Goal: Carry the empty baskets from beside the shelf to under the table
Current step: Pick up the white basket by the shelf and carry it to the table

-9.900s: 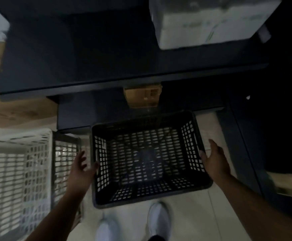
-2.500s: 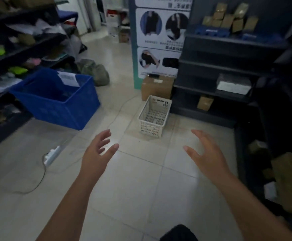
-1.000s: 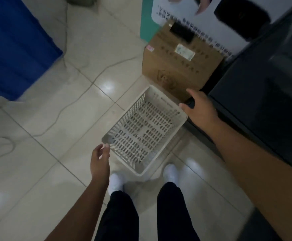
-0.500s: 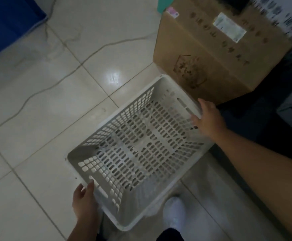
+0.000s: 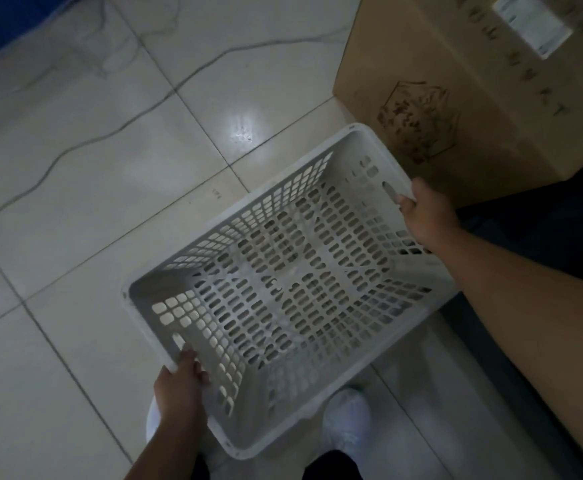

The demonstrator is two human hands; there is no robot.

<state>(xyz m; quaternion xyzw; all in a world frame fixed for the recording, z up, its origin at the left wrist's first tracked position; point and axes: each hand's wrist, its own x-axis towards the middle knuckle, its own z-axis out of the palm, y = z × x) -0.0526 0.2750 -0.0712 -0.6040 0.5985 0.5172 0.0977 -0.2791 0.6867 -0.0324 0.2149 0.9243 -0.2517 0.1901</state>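
Observation:
An empty white slotted plastic basket [image 5: 283, 282] sits on the tiled floor right in front of my feet, turned at an angle. My left hand [image 5: 179, 386] grips its near left end wall, with fingers over the rim by the handle slot. My right hand [image 5: 425, 213] is closed on the far right end wall at the other handle slot. Nothing lies inside the basket.
A large brown cardboard box [image 5: 463, 81] stands just beyond the basket at upper right. A dark shelf base [image 5: 543, 230] runs along the right. A grey cable [image 5: 110, 129] trails over the floor tiles at left. A blue crate corner [image 5: 2, 15] shows top left.
Both hands have gone from hovering at the white basket's ends to closing on its end walls. The view has dropped closer to the basket.

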